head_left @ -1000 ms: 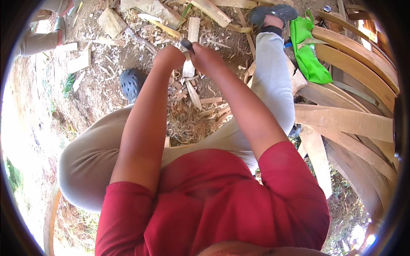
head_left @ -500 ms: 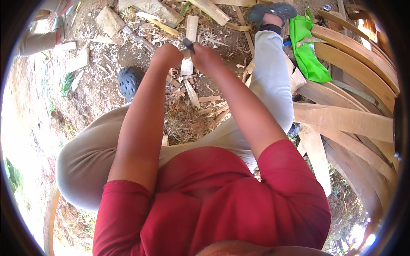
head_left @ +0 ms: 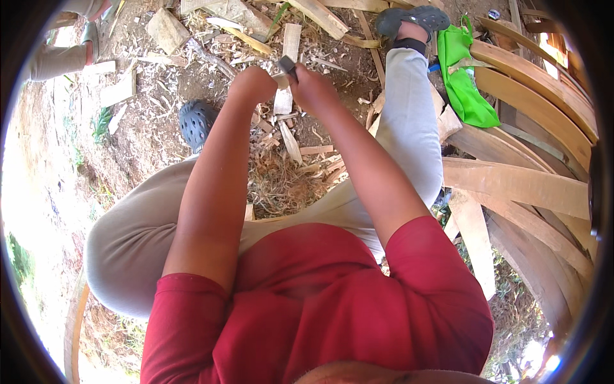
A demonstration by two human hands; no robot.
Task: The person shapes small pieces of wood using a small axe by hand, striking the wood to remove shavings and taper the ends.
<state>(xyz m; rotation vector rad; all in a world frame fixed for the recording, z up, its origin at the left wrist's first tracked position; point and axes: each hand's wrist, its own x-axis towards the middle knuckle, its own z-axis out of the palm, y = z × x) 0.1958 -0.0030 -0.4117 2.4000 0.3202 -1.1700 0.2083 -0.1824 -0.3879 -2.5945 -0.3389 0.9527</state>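
Both my arms reach forward over the ground, and the hands are close together. My right hand (head_left: 313, 89) is closed round a tool with a dark, square-ended head (head_left: 287, 64); the rest of the tool is hidden by the fingers. My left hand (head_left: 251, 86) makes a fist just left of it. What that fist grips is out of sight. Between the two hands a short bit of pale wood (head_left: 281, 81) shows, and I cannot tell which hand it belongs to. Beneath them lie flat pale wood pieces (head_left: 291, 40) among shavings.
Wood chips and offcuts (head_left: 167, 31) litter the dirt ground. My outstretched leg (head_left: 409, 121) lies to the right, beside a bright green bag (head_left: 462, 83). Long curved planks (head_left: 518, 182) are stacked at the right. Another person's leg (head_left: 61, 61) is at the far left.
The dark tool head has turned slightly, showing its square end more fully. My hands stay close together in nearly the same place. The whole view has shifted a little.
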